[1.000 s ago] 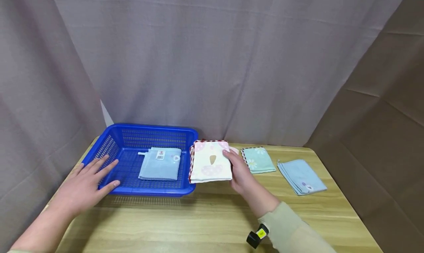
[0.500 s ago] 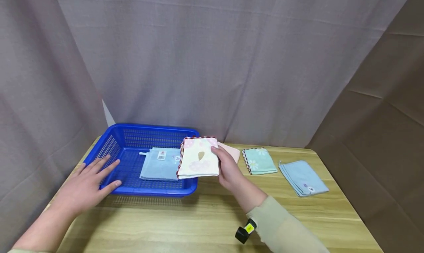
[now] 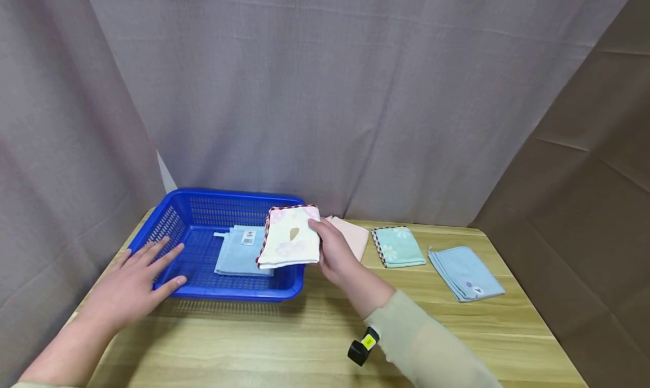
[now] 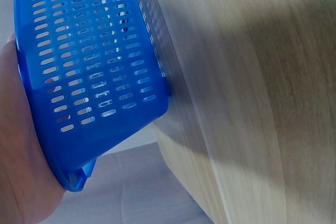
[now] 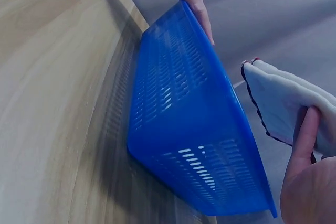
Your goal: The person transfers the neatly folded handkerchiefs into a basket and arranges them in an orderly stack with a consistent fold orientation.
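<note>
In the head view my right hand (image 3: 335,251) pinches a folded white towel (image 3: 290,247) with pink prints and a red checked edge. The towel hangs over the right side of the blue basket (image 3: 228,292), overlapping a folded light-blue towel (image 3: 236,258) with a paper label that lies inside. In the right wrist view, the thumb and fingers clasp the white towel (image 5: 283,100) above the basket's rim. My left hand (image 3: 129,286) rests with spread, straight fingers on the basket's left rim. The left wrist view shows that hand (image 4: 23,150) along the rim.
On the wooden table (image 3: 244,343), right of the basket, lie a pink towel (image 3: 352,236), a mint towel (image 3: 399,247) with white flowers and another light-blue towel (image 3: 466,274). A grey curtain (image 3: 325,95) stands behind, and a brown panel (image 3: 584,207) bounds the right side.
My right hand has carried the white towel leftward from beside the basket to over its right part, uncovering more of the pink towel. My left hand stays on the rim.
</note>
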A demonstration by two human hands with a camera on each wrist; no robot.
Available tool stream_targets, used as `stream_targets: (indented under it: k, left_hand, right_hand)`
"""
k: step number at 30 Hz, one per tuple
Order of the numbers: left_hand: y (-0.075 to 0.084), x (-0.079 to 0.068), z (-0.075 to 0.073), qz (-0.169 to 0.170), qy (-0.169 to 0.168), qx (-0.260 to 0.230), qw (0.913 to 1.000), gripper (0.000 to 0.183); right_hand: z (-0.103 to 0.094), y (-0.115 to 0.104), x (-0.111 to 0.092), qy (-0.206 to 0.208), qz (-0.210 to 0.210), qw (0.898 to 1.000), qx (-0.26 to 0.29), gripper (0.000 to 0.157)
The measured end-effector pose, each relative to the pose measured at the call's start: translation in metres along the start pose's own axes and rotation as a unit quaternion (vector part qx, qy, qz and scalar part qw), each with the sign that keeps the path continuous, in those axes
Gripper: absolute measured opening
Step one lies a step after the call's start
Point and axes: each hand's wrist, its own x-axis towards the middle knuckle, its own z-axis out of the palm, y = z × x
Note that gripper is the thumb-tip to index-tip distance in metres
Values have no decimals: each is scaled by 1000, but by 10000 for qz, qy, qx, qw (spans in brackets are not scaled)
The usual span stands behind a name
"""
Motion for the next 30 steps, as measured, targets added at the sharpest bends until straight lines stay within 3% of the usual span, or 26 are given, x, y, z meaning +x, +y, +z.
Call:
stream_targets:
  k: [30]
  left_hand:
    - [0, 1, -1, 32, 60, -48, 10000, 71]
  right_hand:
    - [53, 9, 26, 241, 603, 9953, -715, 38]
